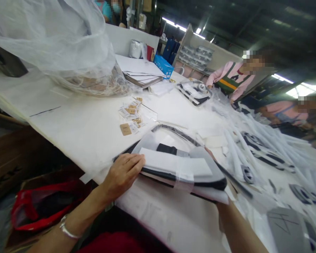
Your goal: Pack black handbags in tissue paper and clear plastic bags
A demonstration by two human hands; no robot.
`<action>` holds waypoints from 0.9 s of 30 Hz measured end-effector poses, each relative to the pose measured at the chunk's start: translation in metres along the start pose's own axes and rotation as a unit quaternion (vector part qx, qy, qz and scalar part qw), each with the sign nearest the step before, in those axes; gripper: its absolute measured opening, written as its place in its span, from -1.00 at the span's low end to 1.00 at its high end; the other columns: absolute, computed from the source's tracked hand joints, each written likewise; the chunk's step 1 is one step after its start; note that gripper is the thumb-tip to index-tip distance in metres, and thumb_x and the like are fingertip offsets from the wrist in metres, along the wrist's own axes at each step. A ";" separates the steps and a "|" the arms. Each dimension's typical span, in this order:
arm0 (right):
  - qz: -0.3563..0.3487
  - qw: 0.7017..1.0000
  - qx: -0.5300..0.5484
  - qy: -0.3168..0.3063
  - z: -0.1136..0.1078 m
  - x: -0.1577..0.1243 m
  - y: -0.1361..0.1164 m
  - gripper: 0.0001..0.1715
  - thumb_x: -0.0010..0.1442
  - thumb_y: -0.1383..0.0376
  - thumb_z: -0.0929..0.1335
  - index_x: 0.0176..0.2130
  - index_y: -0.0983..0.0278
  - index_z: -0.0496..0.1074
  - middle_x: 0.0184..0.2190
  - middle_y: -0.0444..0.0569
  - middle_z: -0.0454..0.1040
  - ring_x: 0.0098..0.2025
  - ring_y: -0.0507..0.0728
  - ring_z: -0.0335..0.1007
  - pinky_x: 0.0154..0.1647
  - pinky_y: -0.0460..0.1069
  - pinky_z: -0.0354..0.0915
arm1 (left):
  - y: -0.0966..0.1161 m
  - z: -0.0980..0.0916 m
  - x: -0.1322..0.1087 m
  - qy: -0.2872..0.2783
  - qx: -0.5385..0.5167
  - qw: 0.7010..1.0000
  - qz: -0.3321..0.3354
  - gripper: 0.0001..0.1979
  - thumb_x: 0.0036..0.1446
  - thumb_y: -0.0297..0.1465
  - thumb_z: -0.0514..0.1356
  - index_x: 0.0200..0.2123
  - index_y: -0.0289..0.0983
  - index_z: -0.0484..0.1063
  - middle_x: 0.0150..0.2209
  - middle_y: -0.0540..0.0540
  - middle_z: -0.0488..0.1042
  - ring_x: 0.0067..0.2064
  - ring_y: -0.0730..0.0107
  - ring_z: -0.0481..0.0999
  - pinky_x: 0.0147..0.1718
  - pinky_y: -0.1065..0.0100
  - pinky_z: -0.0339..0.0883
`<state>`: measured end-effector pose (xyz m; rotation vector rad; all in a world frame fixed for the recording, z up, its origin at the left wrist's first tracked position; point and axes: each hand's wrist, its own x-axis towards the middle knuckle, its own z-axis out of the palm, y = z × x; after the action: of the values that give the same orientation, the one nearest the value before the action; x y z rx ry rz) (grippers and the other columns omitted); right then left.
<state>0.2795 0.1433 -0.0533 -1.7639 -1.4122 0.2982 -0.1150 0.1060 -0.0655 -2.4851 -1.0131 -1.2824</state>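
Presently, the following hazards are noted:

- The bagged garment bundle (pixel 173 165) lies on the white table (pixel 81 126), close to its near edge. A shove towards the person could tip it off.
- The left hand (pixel 122 174) rests flat on the bundle's left edge, fingers straight and side by side. The thumb is hidden, so a pinch cannot be confirmed. On slick film, a flat press may slide.
- The right hand (pixel 209 153) is almost wholly hidden by the bundle's right end, so its grip cannot be told. An uneven lift would likely skew the folded layers inside.
- Paper tags (pixel 130 117) lie near the bundle, and a sweep of film could scatter them.
- Loose plastic sleeves (pixel 252 140) crowd the right side and could snag.
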 end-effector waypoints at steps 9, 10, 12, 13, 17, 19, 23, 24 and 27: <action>0.055 0.994 0.068 0.068 -0.061 0.034 -0.038 -0.59 -0.02 0.02 0.49 -0.32 0.30 0.58 -0.43 -0.02 0.56 -0.38 0.11 0.48 -0.33 -0.01 0.41 | -0.016 -0.006 0.020 -0.069 0.031 0.987 0.141 -0.74 0.33 -0.55 0.04 -0.02 -0.24 0.44 -0.03 -0.12 0.57 0.03 0.26 0.48 0.03 0.20 0.33; 0.032 0.999 0.042 -0.002 -0.051 0.039 -0.055 -0.61 0.02 0.03 0.47 -0.32 0.30 0.58 -0.44 -0.02 0.56 -0.38 0.11 0.48 -0.34 -0.02 0.41 | -0.018 -0.005 0.022 -0.071 0.031 0.986 0.151 -0.75 0.34 -0.55 0.04 -0.02 -0.25 0.44 -0.03 -0.12 0.57 0.02 0.26 0.48 0.03 0.20 0.33; 0.007 0.988 -0.016 -0.150 -0.020 0.049 -0.086 -0.65 0.10 0.05 0.43 -0.35 0.30 0.57 -0.47 -0.03 0.56 -0.42 0.10 0.48 -0.39 -0.05 0.39 | -0.018 -0.003 0.025 -0.065 0.030 0.984 0.161 -0.75 0.35 -0.55 0.03 -0.03 -0.27 0.44 -0.04 -0.13 0.57 0.03 0.26 0.48 0.01 0.19 0.33; 0.008 0.973 -0.056 -0.225 0.000 0.054 -0.098 -0.66 0.15 0.07 0.40 -0.33 0.30 0.57 -0.46 -0.03 0.57 -0.43 0.10 0.49 -0.41 -0.06 0.38 | -0.018 -0.002 0.026 -0.058 0.030 0.984 0.163 -0.75 0.35 -0.55 0.03 -0.03 -0.28 0.44 -0.04 -0.14 0.57 0.03 0.25 0.47 0.01 0.18 0.33; 0.025 0.922 -0.215 -0.322 0.076 0.069 -0.120 -0.71 0.13 0.14 0.46 -0.24 0.31 0.53 -0.33 0.04 0.59 -0.37 0.13 0.52 -0.38 -0.06 0.36 | -0.014 0.000 0.024 -0.043 0.030 0.986 0.160 -0.77 0.34 -0.56 0.05 -0.04 -0.30 0.44 -0.04 -0.16 0.56 0.02 0.23 0.47 0.00 0.16 0.33; 0.019 0.921 -0.253 -0.295 0.101 0.072 -0.121 -0.73 0.05 0.23 0.50 -0.25 0.33 0.52 -0.27 0.11 0.58 -0.25 0.20 0.53 -0.28 -0.03 0.34 | -0.013 -0.001 0.022 -0.048 0.029 0.986 0.158 -0.78 0.33 -0.56 0.06 -0.04 -0.30 0.44 -0.04 -0.16 0.56 0.03 0.23 0.47 0.01 0.16 0.33; -0.011 0.918 -0.291 -0.270 0.116 0.073 -0.124 -0.91 0.03 0.38 0.46 -0.35 0.30 0.53 -0.25 0.11 0.57 -0.13 0.25 0.49 -0.20 -0.01 0.29 | -0.015 -0.001 0.022 -0.059 0.027 0.984 0.167 -0.79 0.33 -0.53 0.09 -0.02 -0.30 0.44 -0.04 -0.16 0.55 0.02 0.22 0.47 0.01 0.16 0.33; -0.022 0.918 -0.291 -0.269 0.115 0.072 -0.127 -0.95 0.03 0.38 0.45 -0.38 0.30 0.53 -0.27 0.09 0.56 -0.15 0.24 0.48 -0.21 -0.01 0.28 | -0.015 -0.001 0.023 -0.062 0.029 0.983 0.169 -0.79 0.33 -0.53 0.09 -0.02 -0.31 0.43 -0.03 -0.17 0.55 0.02 0.22 0.47 0.01 0.16 0.33; -0.070 0.923 -0.270 -0.263 0.103 0.066 -0.146 -0.94 0.10 0.32 0.41 -0.35 0.28 0.52 -0.25 0.03 0.55 -0.19 0.16 0.45 -0.23 -0.04 0.24 | -0.016 -0.002 0.025 -0.068 0.035 0.982 0.170 -0.78 0.33 -0.51 0.09 0.00 -0.31 0.42 -0.03 -0.18 0.53 0.00 0.24 0.48 0.00 0.17 0.34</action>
<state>0.1350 0.2510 0.0079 -2.0987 -2.1577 0.3449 -0.1170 0.1294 -0.0474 -2.5763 -0.6069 -0.9689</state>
